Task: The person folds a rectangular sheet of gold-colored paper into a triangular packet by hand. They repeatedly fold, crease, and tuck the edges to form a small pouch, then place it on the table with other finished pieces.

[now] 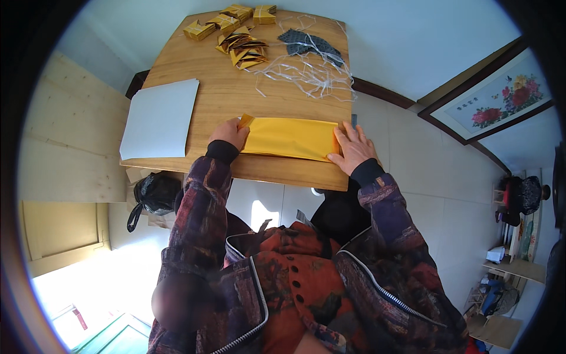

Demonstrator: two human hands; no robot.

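A long strip of folded yellow paper (289,138) lies flat along the near edge of the wooden table. At its left end my left hand (231,133) is closed, with the fingers bent against a turned-up golden corner. My right hand (355,148) rests on the strip's right end, fingers stretched out and spread, the thumb near its lower corner. Any layers beneath the strip's top face are hidden.
A pale stack of sheets (160,121) lies on the table (224,94) to the left. Farther back are loose folded golden papers (240,47), tied golden bundles (224,23), tangled white strings (309,76) and a dark patterned cloth (311,45). A black bag (158,193) sits below the table's left side.
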